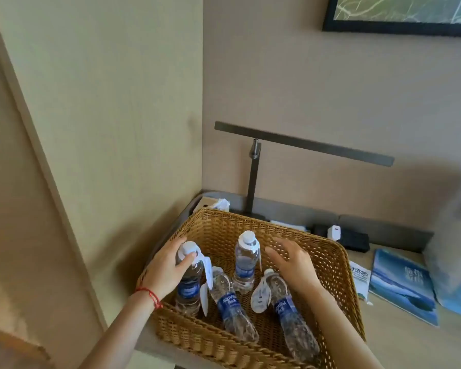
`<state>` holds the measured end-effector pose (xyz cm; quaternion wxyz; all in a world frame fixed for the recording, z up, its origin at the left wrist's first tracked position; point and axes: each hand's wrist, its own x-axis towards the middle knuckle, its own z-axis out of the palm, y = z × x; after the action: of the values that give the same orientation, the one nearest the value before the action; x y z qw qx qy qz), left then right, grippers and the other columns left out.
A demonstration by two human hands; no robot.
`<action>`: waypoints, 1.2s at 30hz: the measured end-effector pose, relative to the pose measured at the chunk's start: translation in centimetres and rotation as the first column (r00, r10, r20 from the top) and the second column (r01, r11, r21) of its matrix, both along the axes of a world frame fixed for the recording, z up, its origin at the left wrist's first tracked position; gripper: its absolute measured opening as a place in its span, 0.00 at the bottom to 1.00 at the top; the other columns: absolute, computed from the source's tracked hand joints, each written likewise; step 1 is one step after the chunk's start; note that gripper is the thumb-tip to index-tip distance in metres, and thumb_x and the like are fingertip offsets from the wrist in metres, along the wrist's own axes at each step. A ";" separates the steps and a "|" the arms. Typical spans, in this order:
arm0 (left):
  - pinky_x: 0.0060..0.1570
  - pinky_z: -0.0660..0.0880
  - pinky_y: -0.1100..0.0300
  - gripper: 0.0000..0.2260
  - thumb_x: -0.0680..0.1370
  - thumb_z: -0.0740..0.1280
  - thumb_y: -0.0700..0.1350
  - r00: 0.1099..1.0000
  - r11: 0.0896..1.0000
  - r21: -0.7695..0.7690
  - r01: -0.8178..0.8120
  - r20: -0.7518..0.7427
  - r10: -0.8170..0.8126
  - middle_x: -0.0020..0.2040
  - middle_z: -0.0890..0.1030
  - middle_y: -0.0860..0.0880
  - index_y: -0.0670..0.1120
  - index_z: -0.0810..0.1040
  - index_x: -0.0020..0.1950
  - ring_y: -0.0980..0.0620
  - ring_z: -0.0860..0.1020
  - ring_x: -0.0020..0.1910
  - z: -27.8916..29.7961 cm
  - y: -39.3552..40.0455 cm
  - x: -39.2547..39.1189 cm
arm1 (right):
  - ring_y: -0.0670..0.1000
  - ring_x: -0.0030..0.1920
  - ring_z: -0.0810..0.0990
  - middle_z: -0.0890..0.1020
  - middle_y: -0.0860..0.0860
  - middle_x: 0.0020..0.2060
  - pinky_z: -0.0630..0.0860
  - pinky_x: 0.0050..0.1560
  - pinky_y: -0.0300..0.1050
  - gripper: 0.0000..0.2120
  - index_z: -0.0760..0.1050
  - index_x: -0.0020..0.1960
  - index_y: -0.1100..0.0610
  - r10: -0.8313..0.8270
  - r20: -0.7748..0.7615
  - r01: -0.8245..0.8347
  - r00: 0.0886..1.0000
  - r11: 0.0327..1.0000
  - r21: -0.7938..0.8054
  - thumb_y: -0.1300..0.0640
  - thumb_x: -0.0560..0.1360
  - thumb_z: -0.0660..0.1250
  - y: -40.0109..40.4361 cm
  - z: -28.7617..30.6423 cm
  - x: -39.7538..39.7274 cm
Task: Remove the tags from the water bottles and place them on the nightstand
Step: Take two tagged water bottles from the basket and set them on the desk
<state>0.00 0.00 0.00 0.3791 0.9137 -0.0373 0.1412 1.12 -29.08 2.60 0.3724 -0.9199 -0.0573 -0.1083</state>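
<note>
Gripping neck of upright clear plastic water bottle (189,282) with white paper tag (206,272): left hand (168,267). Right hand (294,265) spread, hovering over woven wicker basket (338,272).

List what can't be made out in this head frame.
- Tag text on the bottle that the left hand grips: too small and blurred.
- Bottle's far side: covered by that hand.
- Tissue box: mostly behind the basket rim.
- Framed picture: cut off by the top and right edges.
- Leaflet print: too small.
- Right hand palm: faces away.
</note>
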 end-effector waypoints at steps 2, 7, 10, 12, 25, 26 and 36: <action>0.58 0.70 0.58 0.22 0.75 0.64 0.54 0.996 0.996 -0.043 -0.082 -0.021 0.081 0.66 0.74 0.46 0.47 0.70 0.67 0.48 0.72 0.63 -0.5 -0.3 0.8 | 0.45 0.60 0.72 0.74 0.51 0.65 0.67 0.56 0.37 0.23 0.70 0.66 0.52 0.035 -0.036 -0.032 0.999 0.996 0.084 0.44 0.74 0.64 0.0 -0.5 1.6; 0.51 0.71 0.64 0.21 0.73 0.68 0.52 0.988 0.986 -0.078 -0.146 -0.060 0.141 0.60 0.78 0.47 0.46 0.73 0.63 0.49 0.75 0.57 -1.7 -1.0 2.2 | 0.40 0.56 0.72 0.76 0.48 0.64 0.67 0.50 0.32 0.23 0.70 0.65 0.51 0.154 -0.085 -0.133 0.984 0.968 0.213 0.44 0.73 0.65 0.5 -2.1 5.7; 0.44 0.69 0.72 0.17 0.72 0.69 0.51 0.986 0.979 -0.125 -0.161 -0.054 0.155 0.54 0.80 0.51 0.47 0.77 0.59 0.55 0.75 0.50 -1.8 -1.2 2.6 | 0.41 0.58 0.73 0.76 0.45 0.62 0.68 0.52 0.33 0.24 0.71 0.65 0.51 0.222 -0.113 -0.188 0.969 0.950 0.249 0.43 0.72 0.66 0.9 -2.9 7.4; 0.40 0.67 0.76 0.13 0.71 0.71 0.49 0.987 0.972 -0.176 -0.155 -0.064 0.146 0.48 0.80 0.58 0.50 0.79 0.55 0.60 0.76 0.47 -1.6 -1.3 2.5 | 0.41 0.58 0.74 0.75 0.42 0.59 0.69 0.50 0.30 0.23 0.71 0.65 0.49 0.265 -0.121 -0.226 0.956 0.937 0.265 0.45 0.72 0.68 1.3 -3.4 8.2; 0.36 0.72 0.75 0.11 0.67 0.75 0.46 0.996 0.965 -0.257 -0.052 -0.088 0.031 0.37 0.83 0.60 0.62 0.79 0.41 0.67 0.78 0.42 -1.6 -0.1 3.0 | 0.35 0.48 0.79 0.81 0.40 0.48 0.75 0.42 0.28 0.15 0.76 0.54 0.48 0.332 -0.093 -0.276 0.939 0.886 0.372 0.56 0.69 0.73 2.2 -4.7 9.1; 0.35 0.73 0.74 0.11 0.67 0.75 0.46 0.996 0.966 -0.254 -0.045 -0.083 0.025 0.36 0.83 0.61 0.62 0.79 0.40 0.67 0.78 0.42 -1.5 -0.1 3.1 | 0.35 0.48 0.79 0.81 0.41 0.48 0.75 0.42 0.28 0.15 0.77 0.54 0.49 0.321 -0.079 -0.271 0.944 0.888 0.371 0.56 0.69 0.73 2.2 -4.7 9.1; 0.31 0.73 0.71 0.14 0.66 0.76 0.45 0.998 0.964 -0.261 -0.047 0.024 0.055 0.34 0.82 0.64 0.64 0.78 0.34 0.63 0.79 0.37 -1.3 -0.6 3.9 | 0.42 0.49 0.80 0.82 0.44 0.47 0.77 0.46 0.35 0.15 0.79 0.52 0.51 0.228 0.002 -0.211 0.974 0.898 0.387 0.57 0.66 0.75 2.8 -4.8 8.6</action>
<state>3.91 -0.62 -1.32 0.4914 0.8544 -0.0007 0.1689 9.75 -26.31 -2.22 0.5565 -0.8188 -0.1303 -0.0546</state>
